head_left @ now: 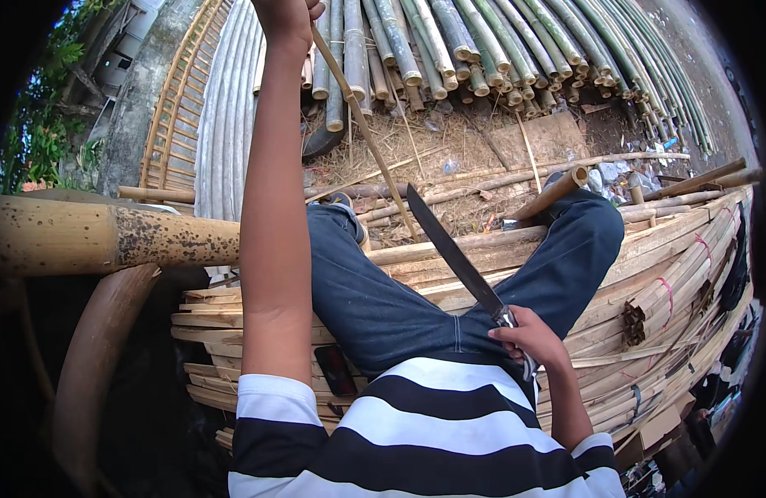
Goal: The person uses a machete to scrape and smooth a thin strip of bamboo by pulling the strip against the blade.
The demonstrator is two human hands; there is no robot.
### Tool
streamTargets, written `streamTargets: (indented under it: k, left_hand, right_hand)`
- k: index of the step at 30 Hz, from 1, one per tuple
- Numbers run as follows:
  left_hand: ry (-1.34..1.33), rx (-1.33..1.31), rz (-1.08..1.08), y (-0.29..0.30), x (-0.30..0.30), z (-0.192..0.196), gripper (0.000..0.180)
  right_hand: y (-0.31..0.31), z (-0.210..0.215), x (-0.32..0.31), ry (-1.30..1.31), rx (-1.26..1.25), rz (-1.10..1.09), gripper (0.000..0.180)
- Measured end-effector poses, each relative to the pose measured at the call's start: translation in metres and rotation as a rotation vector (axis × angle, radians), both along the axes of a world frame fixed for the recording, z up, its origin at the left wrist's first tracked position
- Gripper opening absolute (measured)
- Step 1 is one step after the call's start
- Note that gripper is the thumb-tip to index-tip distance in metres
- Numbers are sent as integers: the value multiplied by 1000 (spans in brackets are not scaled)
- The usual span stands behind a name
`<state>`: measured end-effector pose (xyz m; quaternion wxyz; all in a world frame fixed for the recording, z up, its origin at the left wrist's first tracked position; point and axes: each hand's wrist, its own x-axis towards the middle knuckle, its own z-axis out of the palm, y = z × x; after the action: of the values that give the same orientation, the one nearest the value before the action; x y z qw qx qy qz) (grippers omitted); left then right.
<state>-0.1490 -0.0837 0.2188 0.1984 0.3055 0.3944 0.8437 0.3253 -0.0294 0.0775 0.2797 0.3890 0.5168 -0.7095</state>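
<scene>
Stretched far forward to the top edge, my left hand (287, 25) is closed around the upper end of a thin bamboo stick (363, 124). The stick slants down to the right, and its lower end comes close to the blade tip. My right hand (532, 335), near my lap, grips the handle of a machete (454, 254). Its long dark blade points up and to the left, above my legs and apart from my left hand. I sit with knees spread on a pile of split bamboo slats (599, 332).
Bamboo poles (483, 41) lie stacked ahead. A thick bamboo pole (109, 236) juts in at left. A dark phone (336, 370) lies by my left hip. A bamboo ladder-like frame (171, 108) and corrugated sheeting (221, 124) stand far left. Litter (607, 176) lies beyond my right knee.
</scene>
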Motion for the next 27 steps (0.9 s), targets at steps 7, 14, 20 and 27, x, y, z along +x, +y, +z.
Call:
streamTargets:
  k: [7,14,20,27]
  left_hand:
    - [237,-86,121,29,55,6,41]
    - [272,-46,429,15,83,16,39]
    - [228,-53,434,15,66,11,39]
    - [295,-128,533,6,51,8,40]
  right_hand:
    - [-49,-14,-119,373,-88,-219,20]
    - [-91,-58,-155,571,58,-422,16]
    - [-83,-182,-113,37,-1,-263,12]
    - [-80,-45,-178,346,-160,-310,13]
